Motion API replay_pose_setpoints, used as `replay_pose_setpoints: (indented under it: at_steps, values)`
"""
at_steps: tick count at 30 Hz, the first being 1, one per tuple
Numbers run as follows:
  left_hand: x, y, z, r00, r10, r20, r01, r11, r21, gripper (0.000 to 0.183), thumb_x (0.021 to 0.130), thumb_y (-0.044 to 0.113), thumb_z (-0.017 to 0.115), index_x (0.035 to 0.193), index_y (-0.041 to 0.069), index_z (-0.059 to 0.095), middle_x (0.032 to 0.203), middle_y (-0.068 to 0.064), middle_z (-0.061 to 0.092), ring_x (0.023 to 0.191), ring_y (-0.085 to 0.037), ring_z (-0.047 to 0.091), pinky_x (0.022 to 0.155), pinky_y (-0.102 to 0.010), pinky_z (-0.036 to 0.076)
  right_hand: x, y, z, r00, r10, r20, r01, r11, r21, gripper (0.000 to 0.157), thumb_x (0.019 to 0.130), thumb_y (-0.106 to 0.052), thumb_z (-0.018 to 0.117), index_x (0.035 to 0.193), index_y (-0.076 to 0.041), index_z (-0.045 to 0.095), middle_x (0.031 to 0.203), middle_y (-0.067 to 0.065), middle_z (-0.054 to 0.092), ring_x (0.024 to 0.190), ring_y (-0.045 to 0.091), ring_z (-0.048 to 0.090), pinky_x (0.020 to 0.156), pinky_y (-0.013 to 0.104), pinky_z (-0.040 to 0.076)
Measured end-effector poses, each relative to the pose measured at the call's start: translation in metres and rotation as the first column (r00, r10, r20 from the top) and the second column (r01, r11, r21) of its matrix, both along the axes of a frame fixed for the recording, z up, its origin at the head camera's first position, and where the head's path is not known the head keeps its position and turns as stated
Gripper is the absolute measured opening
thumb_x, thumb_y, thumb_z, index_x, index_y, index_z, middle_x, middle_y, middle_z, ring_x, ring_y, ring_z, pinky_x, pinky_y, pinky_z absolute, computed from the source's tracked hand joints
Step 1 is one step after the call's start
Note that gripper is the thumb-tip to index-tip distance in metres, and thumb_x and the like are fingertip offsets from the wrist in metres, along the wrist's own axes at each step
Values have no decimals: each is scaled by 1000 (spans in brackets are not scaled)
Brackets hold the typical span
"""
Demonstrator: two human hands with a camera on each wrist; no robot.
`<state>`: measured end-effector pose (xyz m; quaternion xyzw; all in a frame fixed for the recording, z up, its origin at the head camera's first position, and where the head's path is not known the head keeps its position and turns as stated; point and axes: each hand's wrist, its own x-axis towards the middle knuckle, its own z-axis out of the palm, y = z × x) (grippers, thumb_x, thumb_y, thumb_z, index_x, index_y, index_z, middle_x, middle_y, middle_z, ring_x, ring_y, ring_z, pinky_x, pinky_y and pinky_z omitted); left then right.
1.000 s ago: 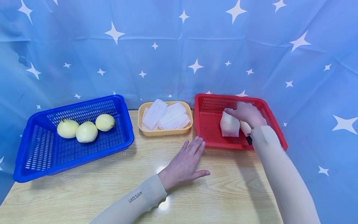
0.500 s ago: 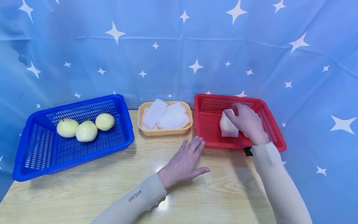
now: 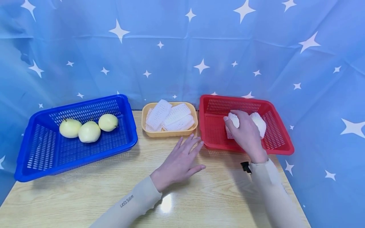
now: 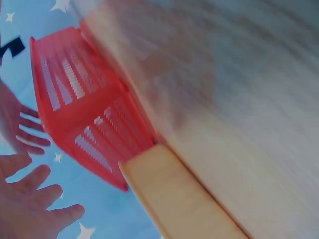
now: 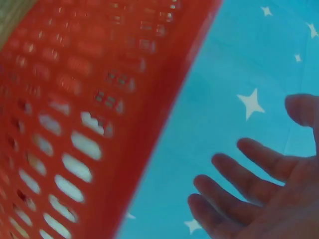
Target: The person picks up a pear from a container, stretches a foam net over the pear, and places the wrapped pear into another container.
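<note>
My right hand is over the red basket, partly covering a pear in a white foam net. Its fingers look spread and hold nothing in the right wrist view. Beside it in the basket sits a second netted pear, partly behind the hand. My left hand hovers low or rests at the table, fingers straight, close to the basket's near left corner; whether it touches the wood I cannot tell. Loosely spread fingers of the left hand show in the left wrist view.
A blue basket at the left holds three bare pale pears. Between the baskets stands a small yellow tray with several white foam nets. A starry blue cloth hangs behind the wooden table.
My right hand has drawn back toward me from deeper in the red basket, exposing the right-hand netted pear. The left hand has shifted slightly left.
</note>
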<state>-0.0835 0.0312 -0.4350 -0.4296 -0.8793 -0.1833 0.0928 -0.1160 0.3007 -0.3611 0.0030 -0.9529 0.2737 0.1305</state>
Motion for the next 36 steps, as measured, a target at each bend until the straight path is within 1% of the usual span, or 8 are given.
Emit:
replay_pose_setpoints:
  at_steps: [5,10,17,22,28,30,32,36]
  values:
    - [-3,-22,7,998,46,-47,-42,995,85,68,100,49,65,152,8,50,156,-12,45,152,-34,32,121,-58,27,7,-12,-12,994,33,-108,-40,997,-61,59,102,-40,62,148,-5,53,153,16,48,143,35,42,113,61,38]
    - [-4,-45,13,994,103,-20,-98,981,169,62,100,45,67,148,9,53,152,-11,49,151,-35,34,122,-58,27,19,-25,-22,982,67,-178,-84,993,-87,58,99,-34,67,147,-4,53,155,15,47,145,34,41,113,62,38]
    - [-4,-76,18,983,182,15,-181,955,235,61,103,48,58,148,7,52,153,-14,50,149,-35,37,123,-55,25,32,-45,-25,972,123,-201,-141,987,-82,60,98,-31,70,149,-6,52,158,11,45,143,33,43,109,62,44]
    - [-5,-93,21,975,223,0,-212,928,306,60,104,48,57,146,5,54,150,-15,53,146,-37,41,120,-59,29,36,-61,-26,953,188,-237,-204,978,-43,57,98,-29,70,146,-4,54,157,12,46,143,32,44,110,60,43]
    - [-7,-111,24,960,278,-15,-254,896,365,68,106,58,46,145,3,55,146,-17,55,142,-40,45,115,-61,35,40,-81,-30,924,277,-264,-288,958,-1,54,98,-28,70,143,-1,57,155,15,48,143,33,44,112,58,41]
    - [-7,-117,25,955,297,-7,-273,886,375,67,106,57,47,145,3,55,146,-17,55,141,-40,46,114,-61,36,41,-88,-32,918,305,-255,-313,950,11,55,97,-30,70,142,0,57,155,14,48,144,32,44,112,58,41]
    - [-8,-124,25,947,320,2,-298,877,377,65,105,54,52,145,3,55,146,-17,54,140,-40,45,114,-61,36,41,-95,-34,913,331,-240,-335,942,23,56,97,-32,70,141,-1,57,156,13,48,144,32,43,113,58,40]
    - [-11,-136,25,923,384,19,-364,857,365,60,103,44,61,146,2,54,147,-18,54,141,-41,44,115,-61,35,41,-108,-40,893,388,-229,-384,921,66,57,97,-34,69,142,-1,57,155,15,48,144,32,43,112,59,41]
